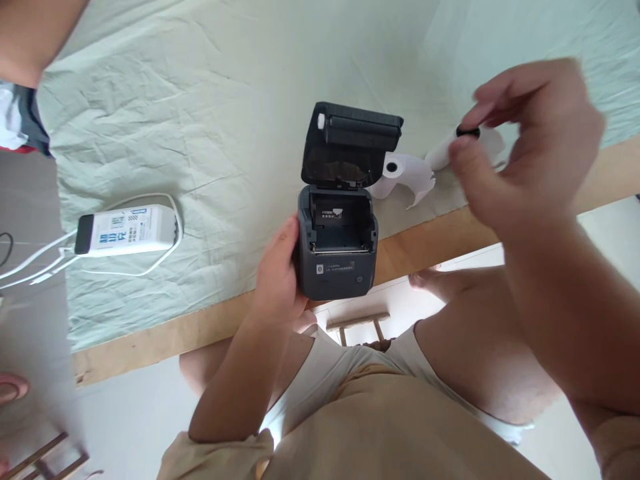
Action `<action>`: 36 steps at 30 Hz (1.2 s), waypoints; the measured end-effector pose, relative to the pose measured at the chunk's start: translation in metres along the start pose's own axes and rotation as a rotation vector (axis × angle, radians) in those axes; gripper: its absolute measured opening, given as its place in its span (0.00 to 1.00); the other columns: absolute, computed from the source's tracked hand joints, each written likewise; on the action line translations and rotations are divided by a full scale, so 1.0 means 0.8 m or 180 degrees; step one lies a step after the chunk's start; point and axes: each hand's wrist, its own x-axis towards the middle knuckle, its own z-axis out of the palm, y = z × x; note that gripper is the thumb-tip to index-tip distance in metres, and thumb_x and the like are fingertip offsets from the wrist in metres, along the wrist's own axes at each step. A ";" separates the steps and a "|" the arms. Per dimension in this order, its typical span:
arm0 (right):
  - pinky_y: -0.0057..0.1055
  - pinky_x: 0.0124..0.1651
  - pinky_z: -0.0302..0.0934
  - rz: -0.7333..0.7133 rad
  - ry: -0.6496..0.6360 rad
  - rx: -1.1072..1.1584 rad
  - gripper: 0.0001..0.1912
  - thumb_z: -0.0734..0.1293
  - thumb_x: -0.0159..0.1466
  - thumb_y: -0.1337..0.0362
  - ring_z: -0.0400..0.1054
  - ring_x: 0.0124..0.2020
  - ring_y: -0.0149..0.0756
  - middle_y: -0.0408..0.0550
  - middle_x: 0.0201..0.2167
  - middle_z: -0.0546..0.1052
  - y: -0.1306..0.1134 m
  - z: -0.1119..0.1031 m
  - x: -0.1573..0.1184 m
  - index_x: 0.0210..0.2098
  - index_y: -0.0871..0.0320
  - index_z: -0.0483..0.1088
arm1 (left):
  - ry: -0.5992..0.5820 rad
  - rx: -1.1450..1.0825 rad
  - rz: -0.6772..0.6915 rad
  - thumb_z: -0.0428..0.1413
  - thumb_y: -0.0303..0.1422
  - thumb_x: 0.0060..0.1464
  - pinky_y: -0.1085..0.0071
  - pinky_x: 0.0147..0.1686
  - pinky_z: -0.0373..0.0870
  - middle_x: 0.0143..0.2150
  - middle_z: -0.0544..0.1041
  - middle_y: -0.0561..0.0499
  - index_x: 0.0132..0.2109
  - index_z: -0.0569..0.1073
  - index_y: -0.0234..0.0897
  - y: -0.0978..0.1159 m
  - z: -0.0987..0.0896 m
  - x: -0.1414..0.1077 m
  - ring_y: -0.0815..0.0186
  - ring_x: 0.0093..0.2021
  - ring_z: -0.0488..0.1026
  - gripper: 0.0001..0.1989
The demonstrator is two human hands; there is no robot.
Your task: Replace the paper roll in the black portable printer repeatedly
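The left hand (280, 273) has its grip wrapped round the left side of a dark gray printer (337, 281), which it holds up right at the near edge of the tabletop (210, 133). The printer's lid (345, 150) stands tipped back, so you can look down into the hollow inside. The right hand (543, 140) is up near the same edge, farther to the right, with finger and thumb pinching the black end (469, 133) of a white roll (441, 153). That hand is blurry, so I cannot tell how tight the pinch is. Between the white roll and the printer is a small paper roll (395, 176), with a loose curl of paper (414, 175) beside it. The printer looks hard and chunky, probably a bit heavy but fine for one hand. Its smooth sides might slip, so it is best held low down round its body, not by the lid, which looks like it could snap at the hinge. The paper should be light and soft and easy to crease or tear, so a gentle pinch at the roll's ends seems best. Near the tabletop's left edge is a white box (127, 230) with a white cord (173, 250) round it. Farther back, another person's arm (33, 37) reaches over that edge.
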 end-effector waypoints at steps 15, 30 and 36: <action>0.42 0.46 0.74 0.0327 0.0143 0.0481 0.20 0.76 0.64 0.59 0.78 0.45 0.45 0.50 0.45 0.78 -0.036 0.007 -0.009 0.51 0.49 0.68 | -0.0275 -0.0078 -0.0013 0.65 0.49 0.63 0.67 0.31 0.84 0.37 0.86 0.51 0.41 0.81 0.41 0.002 -0.004 -0.005 0.58 0.36 0.86 0.16; 0.39 0.46 0.69 -0.0898 -0.0604 0.0686 0.08 0.68 0.66 0.72 0.84 0.45 0.41 0.41 0.45 0.88 -0.084 0.047 -0.023 0.38 0.51 0.71 | -0.0338 0.0332 0.0095 0.71 0.44 0.55 0.73 0.25 0.75 0.33 0.80 0.54 0.47 0.80 0.39 0.008 -0.003 -0.013 0.65 0.29 0.79 0.18; 0.39 0.40 0.62 -0.1359 -0.0420 0.1104 0.10 0.73 0.67 0.72 0.77 0.39 0.37 0.41 0.40 0.86 -0.084 0.038 -0.035 0.38 0.51 0.69 | -0.0452 0.0123 0.0253 0.71 0.43 0.56 0.76 0.31 0.77 0.34 0.81 0.53 0.43 0.81 0.38 0.004 -0.009 -0.011 0.69 0.32 0.78 0.15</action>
